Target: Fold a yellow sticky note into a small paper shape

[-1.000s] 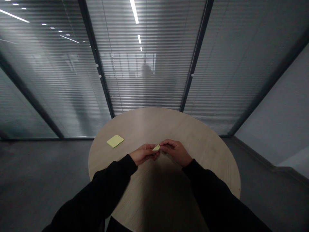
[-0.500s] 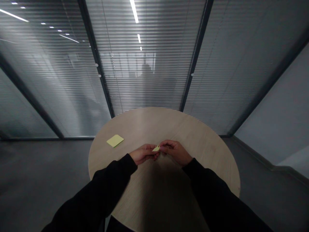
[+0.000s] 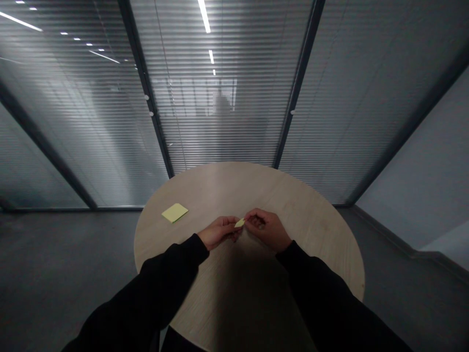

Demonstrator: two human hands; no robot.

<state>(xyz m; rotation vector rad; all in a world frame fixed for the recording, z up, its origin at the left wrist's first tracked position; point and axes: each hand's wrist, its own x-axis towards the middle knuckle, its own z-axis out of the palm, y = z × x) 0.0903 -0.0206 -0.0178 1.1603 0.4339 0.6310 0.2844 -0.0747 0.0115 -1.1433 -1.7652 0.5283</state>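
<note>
A small folded piece of yellow paper (image 3: 239, 223) is held up between my two hands over the middle of the table. My left hand (image 3: 220, 231) pinches it from the left, thumb on top, with the other fingers underneath. From the right, my right hand (image 3: 266, 228) grips the paper's edge between thumb and forefinger, its other fingers curled. Much of the paper is hidden by my fingers, so its full folded shape cannot be made out. To the left on the table lies a pad of yellow sticky notes (image 3: 175, 213), apart from both hands.
The round wooden table (image 3: 234, 183) has its far edge close to a glass partition with blinds (image 3: 223, 137). A white wall (image 3: 428, 186) stands to the right. A dark object (image 3: 181, 342) shows at the near left edge of the table.
The yellow paper and the right hand's fingertips have shifted slightly right and up. The right fingers have curled more. The sticky-note pad has stayed in place.
</note>
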